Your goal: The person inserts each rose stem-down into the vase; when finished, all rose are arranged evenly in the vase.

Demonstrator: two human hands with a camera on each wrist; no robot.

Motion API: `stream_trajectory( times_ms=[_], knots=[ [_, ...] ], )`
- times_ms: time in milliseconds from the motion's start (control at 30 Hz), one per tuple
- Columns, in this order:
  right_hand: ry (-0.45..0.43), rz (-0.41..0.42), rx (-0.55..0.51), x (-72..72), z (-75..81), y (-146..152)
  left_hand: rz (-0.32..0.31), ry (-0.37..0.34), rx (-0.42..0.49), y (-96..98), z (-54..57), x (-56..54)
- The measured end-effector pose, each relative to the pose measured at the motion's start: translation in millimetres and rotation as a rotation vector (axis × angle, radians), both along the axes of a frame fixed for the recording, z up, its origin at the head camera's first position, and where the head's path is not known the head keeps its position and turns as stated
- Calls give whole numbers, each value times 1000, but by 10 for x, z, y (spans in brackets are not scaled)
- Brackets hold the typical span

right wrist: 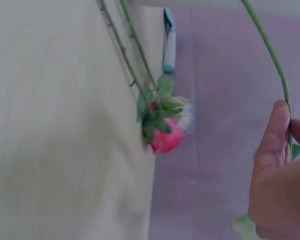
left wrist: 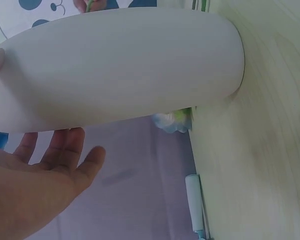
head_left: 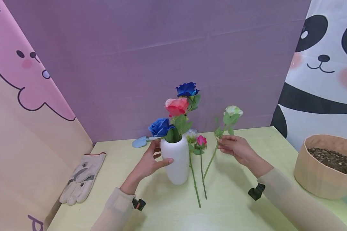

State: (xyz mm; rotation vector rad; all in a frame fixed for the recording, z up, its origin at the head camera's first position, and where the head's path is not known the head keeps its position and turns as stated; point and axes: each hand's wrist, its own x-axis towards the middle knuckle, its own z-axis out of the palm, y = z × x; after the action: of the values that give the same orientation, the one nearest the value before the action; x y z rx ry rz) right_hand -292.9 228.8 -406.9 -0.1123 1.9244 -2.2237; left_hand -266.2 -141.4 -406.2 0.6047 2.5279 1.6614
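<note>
A white vase (head_left: 175,162) stands upright on the table, holding two blue roses (head_left: 160,127) and a coral-pink rose (head_left: 177,106). My left hand (head_left: 150,162) grips the vase from its left side, thumb across the front and fingers behind. In the left wrist view, the fingers (left wrist: 70,145) curl along the vase wall. To the right of the vase, my right hand (head_left: 237,147) pinches the green stem of a white rose (head_left: 233,111); its bloom is raised and the stem slants down to the left. The right wrist view shows the stem (right wrist: 274,55) between thumb and fingers.
A pink rose (head_left: 201,141) and a pale whitish flower (head_left: 192,134) lie on the table between vase and right hand. Behind the vase lies a small blue shovel (head_left: 139,142). Work gloves (head_left: 84,178) are at the left edge, a tan pot of soil (head_left: 321,173) at the right.
</note>
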Motion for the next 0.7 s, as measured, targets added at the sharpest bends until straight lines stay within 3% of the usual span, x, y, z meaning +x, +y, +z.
stream_trajectory(
  times_ms=[700],
  knots=[
    [35,-128,-139,226,372,-52,32,7,-1,-48,12,40]
  ],
)
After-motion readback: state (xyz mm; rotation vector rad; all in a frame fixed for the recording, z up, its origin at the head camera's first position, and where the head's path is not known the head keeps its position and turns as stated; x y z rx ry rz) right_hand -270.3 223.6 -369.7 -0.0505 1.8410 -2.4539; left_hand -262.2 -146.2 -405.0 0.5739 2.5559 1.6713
